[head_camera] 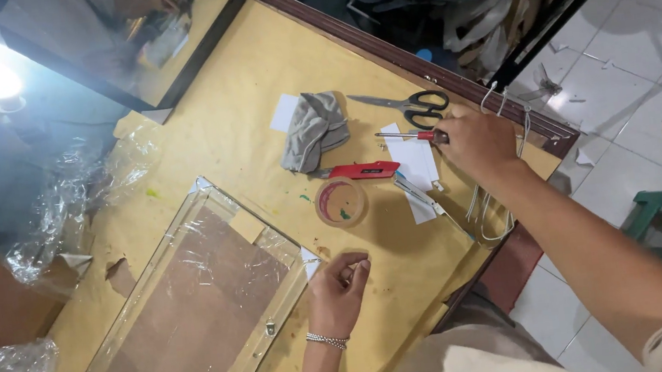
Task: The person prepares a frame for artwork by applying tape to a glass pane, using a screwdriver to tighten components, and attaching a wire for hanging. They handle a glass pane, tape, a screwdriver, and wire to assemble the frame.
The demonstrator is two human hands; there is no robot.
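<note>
My right hand (476, 140) reaches across the brown paper-covered table (252, 78) and grips the dark handle end of a screwdriver (408, 135) with a red collar, lying just below the black-handled scissors (413, 105). My left hand (340, 285), with a bead bracelet at the wrist, pinches something very small between the fingertips; what it is cannot be made out. It rests beside the right edge of a picture frame (187, 310) wrapped in clear plastic, back side up.
A red utility knife (363, 171), a roll of clear tape (341, 202), a grey rag (313, 130), white paper strips (419, 169) and white cords (486, 201) lie near the right hand. Crumpled plastic wrap (60, 217) sits left. A large dark-framed panel (115, 44) lies at the far edge.
</note>
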